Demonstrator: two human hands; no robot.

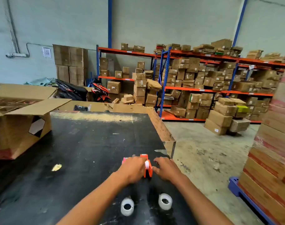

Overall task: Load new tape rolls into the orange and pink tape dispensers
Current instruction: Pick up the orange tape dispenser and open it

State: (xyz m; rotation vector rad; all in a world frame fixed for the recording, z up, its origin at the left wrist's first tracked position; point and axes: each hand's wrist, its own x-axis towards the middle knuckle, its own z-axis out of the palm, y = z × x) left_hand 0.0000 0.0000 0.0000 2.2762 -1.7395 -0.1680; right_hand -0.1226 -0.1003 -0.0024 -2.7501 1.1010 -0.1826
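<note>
**Both hands reach the dispensers, new rolls wait below**

Warehouse shelving (203,88) full of brown cartons fills the background, and in the lower half of the frame a black table (83,143) carries the work. An open cardboard box (20,127) stands at the left edge of the frame, well apart from the hands.

Near the lower centre, the orange tape dispenser (148,169) stands on the table between the two hands. The left hand (133,169) lies palm down on its left side, fingers loosely curled, and it covers most of the pink tape dispenser (124,159), of which only a small corner shows. The right hand (166,169) is just beside the orange body on the right, fingers bent toward it; whether it already grips is not possible to tell, because the picture is blurred there. Two new tape rolls, the left roll (127,207) and the right roll (165,201), stand close to the bottom edge, between the forearms, and are not yet touched.

The step seems to be taking hold of the orange dispenser, so the task is at its beginning. To do it well, one hand should probably hold the body firm against the table while the other frees the hub, keeping fingers away from the cutting blade at the front. Then a roll can be brought up with its loose end facing the blade.
</note>
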